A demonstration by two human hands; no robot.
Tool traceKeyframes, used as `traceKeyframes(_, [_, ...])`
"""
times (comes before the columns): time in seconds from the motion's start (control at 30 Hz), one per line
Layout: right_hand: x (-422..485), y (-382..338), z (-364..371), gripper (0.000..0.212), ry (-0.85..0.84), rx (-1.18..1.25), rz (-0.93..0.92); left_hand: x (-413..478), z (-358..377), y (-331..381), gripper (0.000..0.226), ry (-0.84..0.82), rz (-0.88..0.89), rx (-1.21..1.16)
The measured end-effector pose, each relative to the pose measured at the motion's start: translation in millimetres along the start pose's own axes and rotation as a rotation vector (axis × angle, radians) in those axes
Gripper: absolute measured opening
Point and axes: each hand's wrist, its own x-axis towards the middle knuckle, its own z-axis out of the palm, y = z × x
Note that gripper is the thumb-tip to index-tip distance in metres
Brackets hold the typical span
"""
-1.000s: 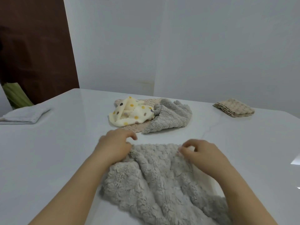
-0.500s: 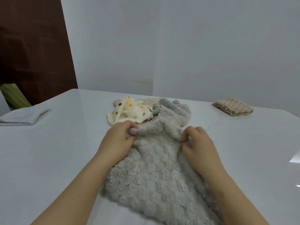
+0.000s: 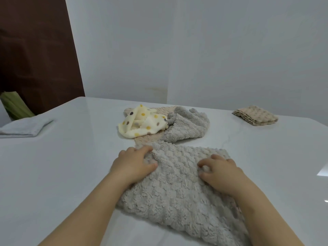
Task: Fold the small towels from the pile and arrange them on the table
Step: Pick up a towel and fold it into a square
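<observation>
A grey towel (image 3: 177, 183) lies doubled on the white table (image 3: 71, 157), right in front of the person. Its far edge runs level from left to right and its near part slopes off toward the lower right of the view. The left hand (image 3: 134, 164) rests on the towel's far left corner, its grip slack: the fingers reach forward over the edge and the thumb lies flat on the nap, holding nothing. The right hand (image 3: 220, 172) sits on the towel's right half with its fingers bent and their tips sunk into the pile. Whether its grip has caught a fold cannot be told. The far left corner of the towel touches the near edge of the pile. There, a dotted towel (image 3: 142, 125) and a crumpled fleece towel (image 3: 188, 126) lie side by side on a beige towel (image 3: 147, 138). A folded beige towel (image 3: 255, 116) sits well apart at the far right, near the table's back edge. A folded pale towel (image 3: 24, 127) lies at the left edge, beside something green (image 3: 14, 105) beyond the table. Wide bare stretches of table lie left of the left arm and right of the right hand. The table's back edge stands close to the wall (image 3: 213, 50).
</observation>
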Motion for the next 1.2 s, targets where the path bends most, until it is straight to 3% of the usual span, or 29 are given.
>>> traceKeyframes(0.17, [9,0,14,0.035,0.122,0.058,0.085,10,14,7,0.064,0.106,-0.025,0.074])
traceKeyframes(0.23, [14,4,15,0.044,0.143,0.056,0.078,16,13,6,0.056,0.073,0.007,0.053])
traceKeyframes(0.37, [22,8,17,0.041,0.177,0.153,-0.023,19,12,2,0.043,0.121,0.184,-0.138])
traceKeyframes(0.47, [19,5,12,0.044,0.366,0.238,-0.099,14,5,0,0.045,0.31,0.312,-0.142])
traceKeyframes(0.53, [15,1,2,0.048,0.612,0.251,-0.197,14,-1,2,0.05,0.466,0.352,-0.121])
traceKeyframes(0.6, [14,-3,-5,0.051,0.836,0.164,-0.274,16,-1,5,0.058,0.51,0.31,-0.111])
traceKeyframes(0.63, [16,-4,-5,0.054,0.798,0.092,-0.264,17,1,5,0.062,0.465,0.249,-0.101])
traceKeyframes(0.73, [19,-2,6,0.063,0.344,-0.031,-0.061,19,9,2,0.066,0.288,0.088,-0.003])
traceKeyframes(0.77, [19,0,9,0.061,0.266,-0.065,-0.042,18,10,2,0.064,0.278,0.081,0.034])
traceKeyframes(0.9, [11,4,5,0.042,0.256,-0.027,-0.065,4,-5,4,0.034,0.26,0.148,0.021])
traceKeyframes(0.97, [10,4,3,0.038,0.169,0.051,-0.11,-4,-13,4,0.03,0.066,0.206,-0.002])
traceKeyframes(1.07, [11,-1,10,0.047,-0.024,-0.088,-0.152,-13,-15,4,0.045,-0.233,0.247,0.181])
traceKeyframes(1.13, [16,1,15,0.051,-0.028,-0.128,-0.135,-9,-11,4,0.045,-0.219,0.251,0.255])
traceKeyframes(1.2, [19,3,17,0.049,0.017,-0.087,-0.129,-5,-3,6,0.034,-0.072,0.258,0.21])
